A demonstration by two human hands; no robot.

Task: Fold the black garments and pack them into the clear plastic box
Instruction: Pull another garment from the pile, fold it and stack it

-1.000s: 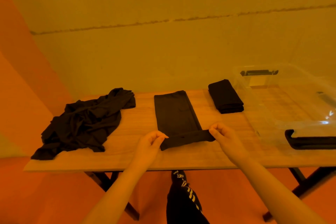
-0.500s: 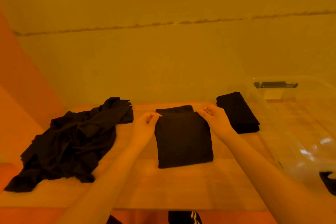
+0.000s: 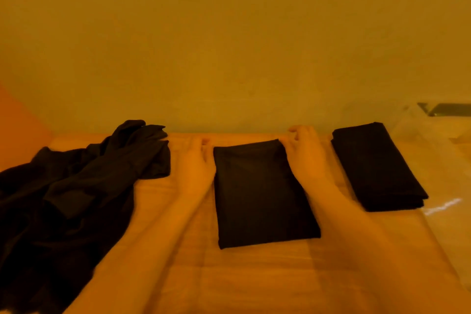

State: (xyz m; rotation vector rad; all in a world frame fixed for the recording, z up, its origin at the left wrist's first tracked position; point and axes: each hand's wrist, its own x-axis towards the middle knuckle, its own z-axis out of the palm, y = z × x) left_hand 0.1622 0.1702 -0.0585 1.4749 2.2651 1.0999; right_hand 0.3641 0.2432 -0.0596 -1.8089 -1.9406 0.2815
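Observation:
A black garment [image 3: 260, 194] lies folded into a flat rectangle on the middle of the wooden table [image 3: 254, 275]. My left hand [image 3: 193, 163] lies flat on the table against the garment's left edge, fingers straight. At the garment's far right corner rests my right hand [image 3: 304, 153], its fingers loosely curled and blurred. A second black garment [image 3: 374, 166], folded thick, sits to the right. A loose pile of black garments [image 3: 76, 181] covers the table's left end. The clear plastic box [image 3: 433, 135] stands at the far right, mostly out of frame.
A plain wall rises directly behind the table's far edge. The box's dark handle [image 3: 448, 109] shows at the right margin. A bare strip of tabletop runs along the near side in front of the folded garment.
The garment's near end was brought up to its far end, folding it in half. My hands have since let go of the far corners and settled at its sides. The camera moved closer.

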